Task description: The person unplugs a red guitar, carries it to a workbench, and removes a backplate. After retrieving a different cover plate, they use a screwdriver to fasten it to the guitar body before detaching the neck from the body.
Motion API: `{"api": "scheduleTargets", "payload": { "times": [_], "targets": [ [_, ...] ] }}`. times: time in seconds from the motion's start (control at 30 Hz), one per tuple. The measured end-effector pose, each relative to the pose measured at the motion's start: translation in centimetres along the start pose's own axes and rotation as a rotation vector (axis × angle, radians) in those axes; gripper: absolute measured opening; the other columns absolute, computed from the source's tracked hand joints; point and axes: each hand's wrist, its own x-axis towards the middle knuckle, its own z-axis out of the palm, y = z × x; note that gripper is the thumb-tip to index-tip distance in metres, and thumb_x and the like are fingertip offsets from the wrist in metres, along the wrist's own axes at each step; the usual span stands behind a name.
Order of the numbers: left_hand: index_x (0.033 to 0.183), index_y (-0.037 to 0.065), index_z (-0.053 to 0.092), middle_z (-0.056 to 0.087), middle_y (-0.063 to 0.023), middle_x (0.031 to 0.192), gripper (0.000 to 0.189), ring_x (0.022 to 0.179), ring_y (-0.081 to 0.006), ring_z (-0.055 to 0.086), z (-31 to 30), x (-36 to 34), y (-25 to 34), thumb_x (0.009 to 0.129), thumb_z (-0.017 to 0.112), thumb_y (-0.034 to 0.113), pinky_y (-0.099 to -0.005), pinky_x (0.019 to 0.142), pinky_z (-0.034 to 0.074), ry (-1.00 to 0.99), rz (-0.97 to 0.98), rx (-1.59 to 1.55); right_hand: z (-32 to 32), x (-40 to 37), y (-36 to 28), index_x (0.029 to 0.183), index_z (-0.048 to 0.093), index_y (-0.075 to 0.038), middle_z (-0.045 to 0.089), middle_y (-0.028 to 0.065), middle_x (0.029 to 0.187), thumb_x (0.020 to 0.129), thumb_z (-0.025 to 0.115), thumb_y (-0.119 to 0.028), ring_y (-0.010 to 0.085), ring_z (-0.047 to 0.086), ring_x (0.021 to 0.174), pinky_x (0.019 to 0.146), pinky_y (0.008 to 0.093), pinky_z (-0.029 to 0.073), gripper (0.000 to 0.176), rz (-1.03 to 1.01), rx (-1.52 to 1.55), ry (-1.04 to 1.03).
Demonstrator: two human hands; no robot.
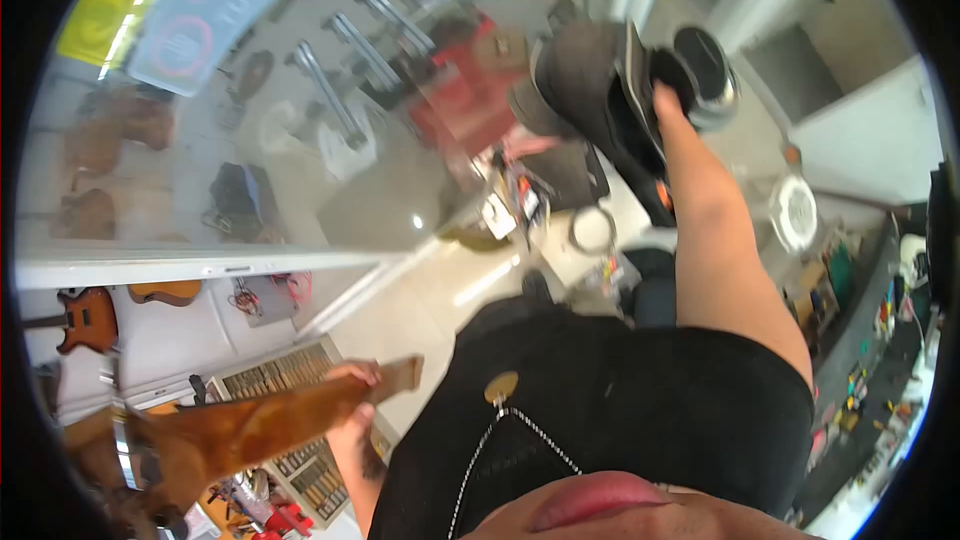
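At the lower left, my left hand (352,410) is closed around the near end of a long, tapered piece of varnished brown wood (270,428), which widens toward the left edge. Thumb and fingers wrap it from opposite sides, short of its squared tip. A shiny metal part (122,440) overlaps its wide end. On the other side, my bare right arm (722,210) stretches up and away from me. My right hand (667,100) is mostly hidden at a dark grey, bag-like thing (585,75), close beside a black rounded object with a pale rim (705,70).
A glass pane with a yellow sticker (115,0) and a blue sign (215,15) fills the upper left. Guitar bodies (90,320) hang below it. A tool rack (325,480) stands behind my left hand. To the right are a white stool (795,212) and a cluttered dark bench (860,350).
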Motion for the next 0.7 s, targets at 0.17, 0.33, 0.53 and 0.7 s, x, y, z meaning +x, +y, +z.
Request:
{"api": "scheduleTargets", "payload": {
  "times": [0.17, 0.33, 0.53, 0.7],
  "targets": [
    [0.107, -0.001, 0.059, 0.060, -0.0130, 0.100, 0.049, 0.100, -0.0273, 0.058, 1.8, -0.8, 1.6, 0.073, 0.081, 0.027, -0.0488, 0.110, 0.041, 0.071, -0.059, 0.014, 2.1, 8.7, 5.8, 0.130, 0.065, 0.005, 0.059, 0.0293, 0.141, 0.104, 0.040, -0.037, 0.0411, 0.054, 0.136, 0.112, 0.0481, 0.041, 0.056, 0.078, -0.583, -0.188],
    [0.109, -0.002, 0.057, 0.060, -0.0152, 0.098, 0.048, 0.099, -0.0277, 0.059, 4.2, -0.8, 2.7, 0.072, 0.076, 0.023, -0.0503, 0.106, 0.043, 0.146, -0.079, 0.036, 2.5, 8.6, 5.4, 0.128, 0.066, 0.005, 0.060, 0.0291, 0.139, 0.103, 0.042, -0.034, 0.0411, 0.056, 0.133, 0.110, 0.0485, 0.043, 0.053, 0.082, -0.667, -0.200],
    [0.108, -0.003, 0.059, 0.061, -0.0163, 0.097, 0.050, 0.097, -0.0290, 0.061, 5.0, -1.5, 1.6, 0.071, 0.079, 0.023, -0.0499, 0.106, 0.044, 0.161, -0.089, 0.031, 2.3, 7.9, 6.1, 0.126, 0.068, 0.005, 0.062, 0.0289, 0.136, 0.101, 0.044, -0.031, 0.0411, 0.059, 0.130, 0.108, 0.0490, 0.045, 0.049, 0.040, -0.703, -0.185],
    [0.115, -0.003, 0.056, 0.062, -0.0171, 0.101, 0.048, 0.096, -0.0301, 0.061, 2.9, -2.9, 0.1, 0.080, 0.075, 0.024, -0.0527, 0.106, 0.044, 0.091, -0.072, 0.007, 1.7, 6.4, 5.7, 0.124, 0.069, 0.004, 0.063, 0.0287, 0.134, 0.100, 0.046, -0.028, 0.0412, 0.061, 0.127, 0.106, 0.0494, 0.047, 0.047, -0.005, -0.712, -0.189]
  ]
}}
